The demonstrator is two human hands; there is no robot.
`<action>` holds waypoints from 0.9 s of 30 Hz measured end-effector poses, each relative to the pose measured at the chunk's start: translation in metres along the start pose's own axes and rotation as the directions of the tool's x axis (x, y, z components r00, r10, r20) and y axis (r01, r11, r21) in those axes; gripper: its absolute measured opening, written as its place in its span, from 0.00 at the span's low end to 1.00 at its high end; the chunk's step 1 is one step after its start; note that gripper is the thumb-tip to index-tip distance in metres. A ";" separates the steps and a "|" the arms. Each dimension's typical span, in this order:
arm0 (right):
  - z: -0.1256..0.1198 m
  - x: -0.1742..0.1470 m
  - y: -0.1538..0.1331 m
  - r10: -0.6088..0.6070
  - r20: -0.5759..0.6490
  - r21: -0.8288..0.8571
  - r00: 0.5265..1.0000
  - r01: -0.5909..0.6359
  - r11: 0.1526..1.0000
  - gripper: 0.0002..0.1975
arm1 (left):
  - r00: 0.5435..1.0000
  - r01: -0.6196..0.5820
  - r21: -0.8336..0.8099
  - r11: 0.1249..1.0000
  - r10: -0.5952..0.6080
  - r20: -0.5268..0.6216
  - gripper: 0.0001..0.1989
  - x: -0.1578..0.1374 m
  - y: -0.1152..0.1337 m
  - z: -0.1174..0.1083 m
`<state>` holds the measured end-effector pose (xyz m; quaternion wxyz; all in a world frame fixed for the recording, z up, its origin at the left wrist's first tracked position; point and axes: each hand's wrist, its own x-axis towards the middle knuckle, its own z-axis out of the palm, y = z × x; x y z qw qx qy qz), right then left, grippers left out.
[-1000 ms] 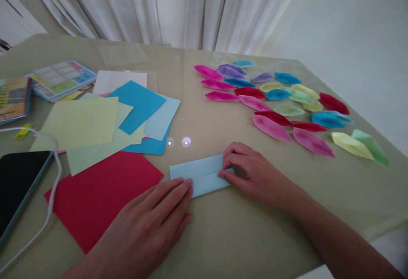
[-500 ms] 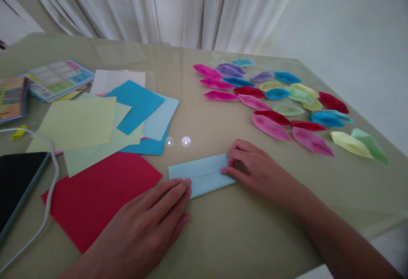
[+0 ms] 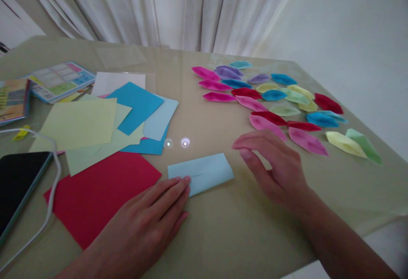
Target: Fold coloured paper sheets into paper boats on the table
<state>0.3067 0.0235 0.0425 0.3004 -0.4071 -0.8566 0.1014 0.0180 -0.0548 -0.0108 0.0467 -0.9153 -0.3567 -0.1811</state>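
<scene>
A light blue sheet of paper [image 3: 210, 170], folded into a narrow strip with a crease along its middle, lies on the table in front of me. My left hand [image 3: 149, 217] rests flat over its left end, fingers stretched out and pressing it down. The strip's right end bulges up slightly. Just right of it my right hand [image 3: 270, 164] hovers apart from the paper, thumb and fingers curved with a gap between them and nothing held. Under my left forearm and beside it is a red sheet of paper [image 3: 102, 194].
Several folded paper pieces [image 3: 264, 96] in many colours spread over the right back of the table. At left lie loose coloured sheets [image 3: 83, 121], booklets [image 3: 60, 79], a dark-screened device [image 3: 22, 181] and a white cable [image 3: 55, 181]. Curtains [image 3: 127, 7] hang behind.
My right hand has let go of the strip's right end and moved right, its fingers opening. That end has lifted a little. My left hand stays in place.
</scene>
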 end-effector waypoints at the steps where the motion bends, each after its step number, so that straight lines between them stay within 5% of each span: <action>1: 0.003 -0.003 -0.009 -0.098 0.056 -0.007 0.994 0.098 0.995 0.10 | 1.000 -0.005 0.001 1.000 0.005 -0.003 0.18 0.002 -0.001 -0.001; 4: 0.022 -0.017 -0.031 -0.347 0.333 -0.004 0.876 0.370 0.929 0.23 | 0.999 -0.041 0.011 0.999 0.041 0.007 0.21 0.006 -0.003 -0.006; 7: 0.040 -0.032 -0.038 -0.332 0.477 -0.023 0.814 0.390 0.921 0.39 | 0.997 -0.069 0.026 0.997 0.069 0.018 0.24 0.005 -0.004 -0.007; 11: 0.043 -0.046 -0.036 -0.237 0.470 -0.131 0.850 0.332 0.934 0.40 | 0.999 -0.041 0.037 0.998 0.040 0.026 0.20 -0.004 0.000 -0.002; 18: 0.032 -0.051 -0.033 -0.165 0.404 -0.370 0.900 0.326 0.870 0.18 | 0.998 -0.044 0.032 0.999 0.043 0.037 0.20 -0.006 0.002 -0.004; 27: 0.026 -0.043 -0.032 -0.159 0.381 -0.325 0.911 0.293 0.899 0.17 | 0.999 0.005 0.051 0.999 -0.007 0.035 0.12 -0.027 -0.029 -0.013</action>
